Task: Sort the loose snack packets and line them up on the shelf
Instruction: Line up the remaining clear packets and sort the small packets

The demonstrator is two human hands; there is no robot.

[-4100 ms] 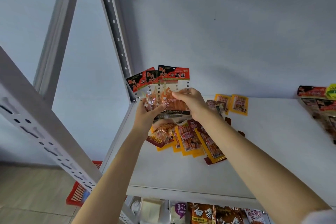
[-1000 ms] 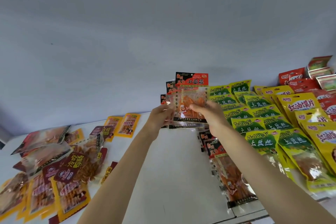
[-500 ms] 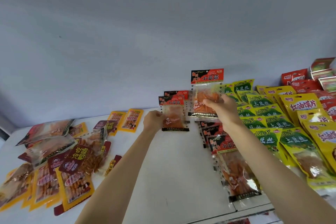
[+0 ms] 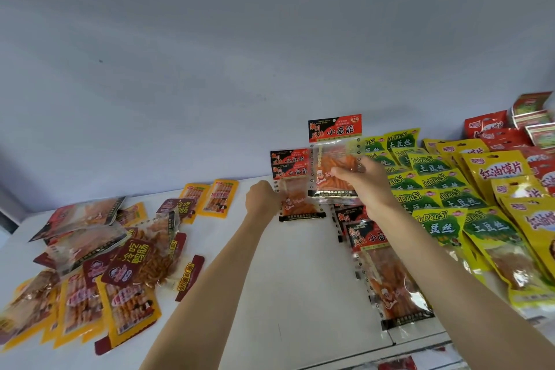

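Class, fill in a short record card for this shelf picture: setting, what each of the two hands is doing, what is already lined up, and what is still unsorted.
setting: white shelf against a pale wall
left hand: holds two red-topped packets, fanned
right hand: holds one red-topped packet upright, raised above the shelf
lined up: row of red-topped packets; green packets; yellow packets
unsorted: loose pile on the shelf's left
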